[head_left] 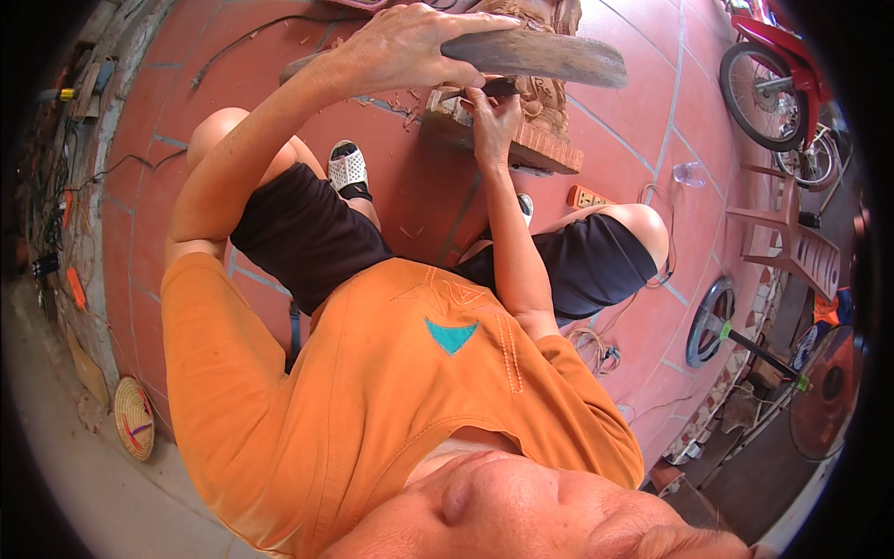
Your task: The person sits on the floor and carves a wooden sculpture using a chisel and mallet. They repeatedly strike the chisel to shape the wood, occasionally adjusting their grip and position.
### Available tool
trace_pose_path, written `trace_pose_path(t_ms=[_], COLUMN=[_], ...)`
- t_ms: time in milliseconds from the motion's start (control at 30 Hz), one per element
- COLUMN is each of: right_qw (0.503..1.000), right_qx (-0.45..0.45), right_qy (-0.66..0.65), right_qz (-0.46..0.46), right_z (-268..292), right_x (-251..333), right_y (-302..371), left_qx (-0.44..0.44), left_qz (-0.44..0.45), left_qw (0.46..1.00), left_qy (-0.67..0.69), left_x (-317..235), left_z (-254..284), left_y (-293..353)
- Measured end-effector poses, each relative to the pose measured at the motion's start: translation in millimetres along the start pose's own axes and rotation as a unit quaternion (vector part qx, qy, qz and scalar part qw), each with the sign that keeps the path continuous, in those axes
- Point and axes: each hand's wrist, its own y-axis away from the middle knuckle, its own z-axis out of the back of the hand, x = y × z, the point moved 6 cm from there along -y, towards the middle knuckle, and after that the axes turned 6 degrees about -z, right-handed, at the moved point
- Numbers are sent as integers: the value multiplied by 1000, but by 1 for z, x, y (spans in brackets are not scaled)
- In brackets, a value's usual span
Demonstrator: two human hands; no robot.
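My left hand (402, 48) is closed round a long, flat, weathered wooden mallet (554, 58), with the index finger stretched along its top edge and the thumb beneath. Just below the mallet, my right hand (496, 126) pinches a dark, slim chisel (503, 87), mostly hidden by the fingers. The chisel is close against a carved wooden piece (545, 110) with deep relief and a thick flat base. Whether its edge touches the wood cannot be made out. The mallet covers part of the carving.
Wood shavings (402, 110) lie on the red tiled floor. An orange power strip (587, 197), a clear cup (689, 173) and loose cable (596, 349) are at the right. Farther right stand a red motorbike (778, 84), a plastic chair (792, 233) and a fan (824, 391).
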Motion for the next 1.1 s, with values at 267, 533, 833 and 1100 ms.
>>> trace_pose_path(t_ms=[267, 533, 833, 1100], right_qw=[986, 953, 959, 939], right_qx=[-16, -18, -12, 9], right_qy=[144, 278, 264, 309], right_qz=[81, 119, 100, 149], right_z=[-3, -19, -13, -35], right_x=[-3, 18, 10, 39], right_y=[-11, -6, -14, 0], left_qx=[-12, 6, -33, 11], left_qz=[0, 28, -20, 25], left_qw=[1000, 999, 999, 1000], left_qy=[14, 13, 19, 13], left_x=[2, 6, 7, 7], left_z=[2, 5, 8, 8], left_y=[-1, 2, 3, 3])
